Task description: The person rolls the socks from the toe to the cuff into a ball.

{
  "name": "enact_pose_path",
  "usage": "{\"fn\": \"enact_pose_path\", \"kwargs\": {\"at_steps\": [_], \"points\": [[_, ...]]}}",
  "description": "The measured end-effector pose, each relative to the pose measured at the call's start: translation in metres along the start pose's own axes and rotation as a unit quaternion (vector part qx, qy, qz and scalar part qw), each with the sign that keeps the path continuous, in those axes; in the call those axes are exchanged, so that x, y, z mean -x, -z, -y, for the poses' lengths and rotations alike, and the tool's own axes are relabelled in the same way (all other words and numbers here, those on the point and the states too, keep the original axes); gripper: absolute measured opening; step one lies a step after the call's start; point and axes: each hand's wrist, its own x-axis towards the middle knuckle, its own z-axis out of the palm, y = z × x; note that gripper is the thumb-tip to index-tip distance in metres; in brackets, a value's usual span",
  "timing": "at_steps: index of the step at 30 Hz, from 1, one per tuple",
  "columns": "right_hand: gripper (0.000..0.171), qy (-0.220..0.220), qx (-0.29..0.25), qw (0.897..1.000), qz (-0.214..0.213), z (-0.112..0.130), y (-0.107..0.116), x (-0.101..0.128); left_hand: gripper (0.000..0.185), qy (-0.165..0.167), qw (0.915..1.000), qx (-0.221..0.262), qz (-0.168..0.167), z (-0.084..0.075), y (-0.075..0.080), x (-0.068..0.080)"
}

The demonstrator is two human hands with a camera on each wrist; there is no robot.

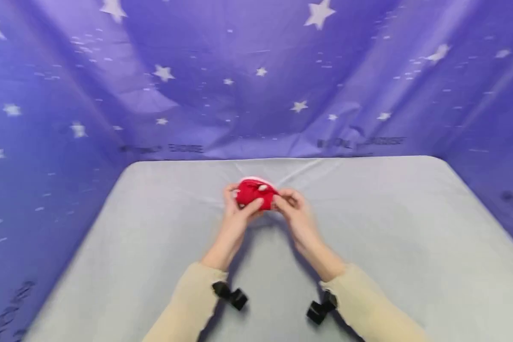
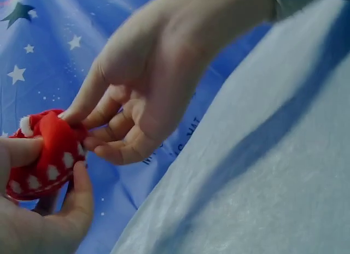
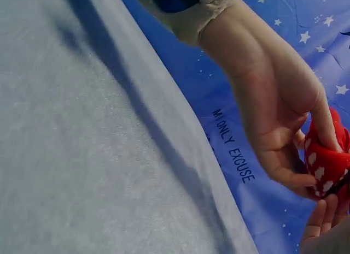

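Both my hands hold the red cloth (image 1: pixel 254 192) above the far middle of the table (image 1: pixel 154 247). Left hand (image 1: pixel 238 209): thumb over the front, fingers curled behind. Right hand (image 1: pixel 291 205): fingertips pinching the cloth's right edge. Cloth is bunched, white-spotted, soft.

Risks, as I judge them: the right pinch is shallow, so a tug could slip the edge free. The bunched fabric may unfold unevenly. If either grip loosens, it drops to the table.
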Motion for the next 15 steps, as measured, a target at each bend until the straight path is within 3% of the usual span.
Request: {"fn": "enact_pose_path", "kwargs": {"at_steps": [4,11,15], "points": [[0.005,0.0,0.047,0.998,-0.031,0.008,0.012,0.008,0.048,-0.029,0.9992,-0.028,0.003,0.005,-0.016,-0.002],[0.007,0.049,0.139,0.989,0.002,0.003,0.008,0.028,0.048,-0.087,0.9936,-0.061,-0.037,0.014,-0.026,-0.001],[0.009,0.053,0.131,0.99,0.015,0.002,0.002,0.025,0.049,-0.115,0.9886,-0.092,-0.033,0.008,-0.023,-0.002]]}}
